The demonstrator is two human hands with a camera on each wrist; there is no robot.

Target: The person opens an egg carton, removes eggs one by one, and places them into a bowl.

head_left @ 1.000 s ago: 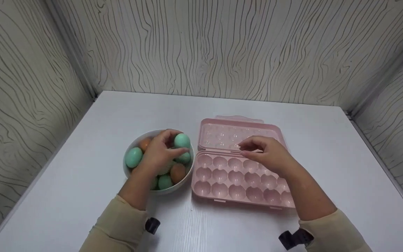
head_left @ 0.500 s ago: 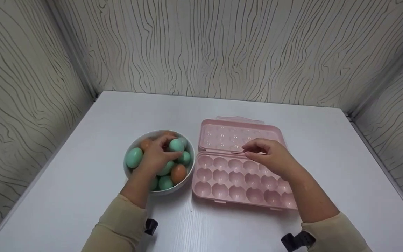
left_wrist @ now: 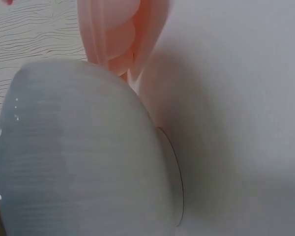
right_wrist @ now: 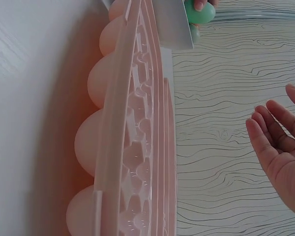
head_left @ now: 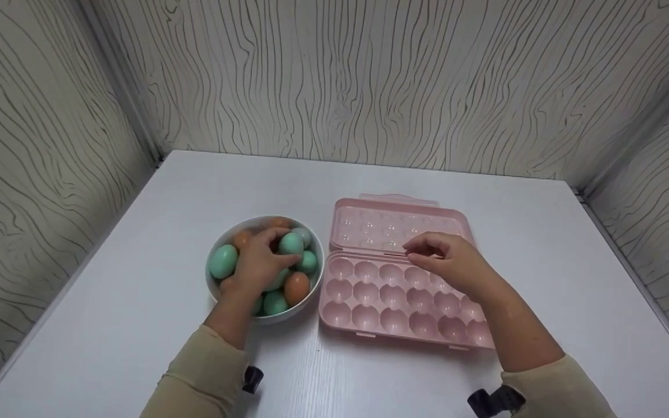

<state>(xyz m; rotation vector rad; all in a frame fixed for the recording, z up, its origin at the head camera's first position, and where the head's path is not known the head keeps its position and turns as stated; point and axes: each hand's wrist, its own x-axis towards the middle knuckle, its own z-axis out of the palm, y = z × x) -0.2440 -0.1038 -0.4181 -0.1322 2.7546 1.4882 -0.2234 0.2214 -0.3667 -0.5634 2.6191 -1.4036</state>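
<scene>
Over the white bowl [head_left: 213, 295] my left hand [head_left: 258, 261] holds a green egg [head_left: 291, 244] between thumb and fingers. Green and brown eggs fill the bowl around it, partly covered by the hand. In the right wrist view, fingertips press on that green egg [right_wrist: 200, 14]. My right hand [head_left: 448, 262] hovers above the pink egg box [head_left: 392, 296], near its hinge, with loosely bent fingers and nothing held. From the right wrist, this hand [right_wrist: 282, 152] appears beyond the box, fingers apart from it. The bowl wall [left_wrist: 83, 147] hides the left hand's grip in the left wrist view.
The egg box stands open just right of the bowl, its lid [head_left: 398, 226] laid back and its visible cups bare. Both are on a white table [head_left: 137, 244] bordered by wood-patterned panels [head_left: 334, 81] at the back and sides.
My left hand has brought the green egg slightly left and lower over the bowl. My right hand has shifted slightly right and down, still holding nothing.
</scene>
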